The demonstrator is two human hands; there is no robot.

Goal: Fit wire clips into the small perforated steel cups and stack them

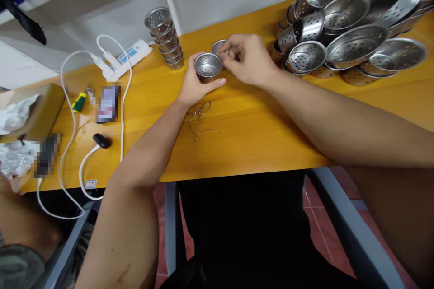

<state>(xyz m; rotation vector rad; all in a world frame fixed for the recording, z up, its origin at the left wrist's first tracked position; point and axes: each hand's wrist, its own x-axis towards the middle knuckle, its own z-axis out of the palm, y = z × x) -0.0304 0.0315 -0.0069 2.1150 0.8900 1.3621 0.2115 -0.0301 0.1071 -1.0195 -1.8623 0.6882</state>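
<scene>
Grip on a perforated metal cup: the left hand (pixel 195 85) curls around the cup (pixel 208 67), thumb across its near side, while the right hand (pixel 249 58) has thumb and fingertips pinched together at its rim; what lies between them is too small to tell.
Beneath extends the wooden table (pixel 264 144), bearing at right a heap of perforated metal vessels (pixel 357 47) and, left of the held cup, an upright stack of cups (pixel 167 44). Just behind the held cup appears a second cup (pixel 219 46), partly hidden; nearer the table's edge lie thin curved wires (pixel 207 129).
</scene>
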